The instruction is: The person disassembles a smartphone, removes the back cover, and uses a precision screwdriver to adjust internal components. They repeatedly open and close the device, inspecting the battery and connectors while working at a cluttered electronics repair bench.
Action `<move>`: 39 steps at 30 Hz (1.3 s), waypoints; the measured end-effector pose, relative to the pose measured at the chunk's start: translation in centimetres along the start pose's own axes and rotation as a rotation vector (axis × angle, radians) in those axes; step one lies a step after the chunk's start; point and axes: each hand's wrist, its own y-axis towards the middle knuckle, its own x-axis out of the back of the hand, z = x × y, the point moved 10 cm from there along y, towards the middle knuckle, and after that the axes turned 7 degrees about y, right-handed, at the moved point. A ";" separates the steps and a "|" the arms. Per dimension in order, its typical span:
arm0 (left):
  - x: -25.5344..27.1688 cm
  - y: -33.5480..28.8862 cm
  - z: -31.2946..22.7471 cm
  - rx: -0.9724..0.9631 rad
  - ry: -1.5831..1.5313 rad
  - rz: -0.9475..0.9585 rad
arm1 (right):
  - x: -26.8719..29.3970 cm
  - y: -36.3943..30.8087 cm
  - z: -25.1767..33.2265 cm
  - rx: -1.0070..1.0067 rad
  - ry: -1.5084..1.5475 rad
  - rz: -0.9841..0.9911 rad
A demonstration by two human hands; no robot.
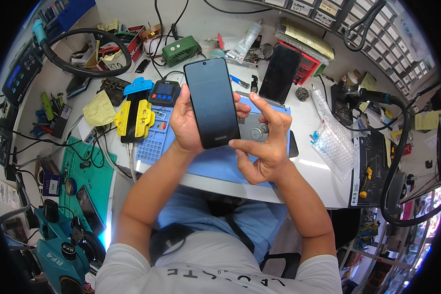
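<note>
My left hand (185, 128) is wrapped round a dark smartphone (211, 103), held upright above the bench with its dim screen facing me. Faint dots and a small light mark near the bottom show on that screen. At the phone's lower right corner is my right hand (265, 147), its fingers apart and nothing held in them. One fingertip meets or nearly meets that corner; I cannot tell which. Under both hands lies a blue work mat (206, 164). A round metal piece (257, 133) on it shows partly behind my right fingers.
A second dark phone (281, 71) leans at the back. Yellow and blue clamps (134, 117) grip a dark slab on the left, beside a small meter (164, 92). Bubble wrap (332, 149) lies right. A teal microscope (59, 257) stands lower left; a black hose (402, 147) loops at right.
</note>
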 end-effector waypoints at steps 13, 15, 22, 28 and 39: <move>0.1 -0.1 0.2 0.008 -0.030 0.002 | 0.3 -0.3 -0.5 -0.011 -0.007 -0.039; -0.1 -0.2 0.2 0.022 -0.037 0.009 | 0.7 -0.3 -0.7 -0.028 -0.053 -0.062; -1.2 -0.2 0.8 0.057 0.010 0.060 | 2.5 -0.2 -1.8 -0.077 -0.192 -0.162; -1.7 -0.6 1.6 0.121 0.029 0.066 | 3.0 -0.1 -2.0 -0.112 -0.220 -0.161; -1.5 -0.6 1.9 0.126 0.032 0.082 | 3.1 -0.4 -2.6 -0.146 -0.229 -0.205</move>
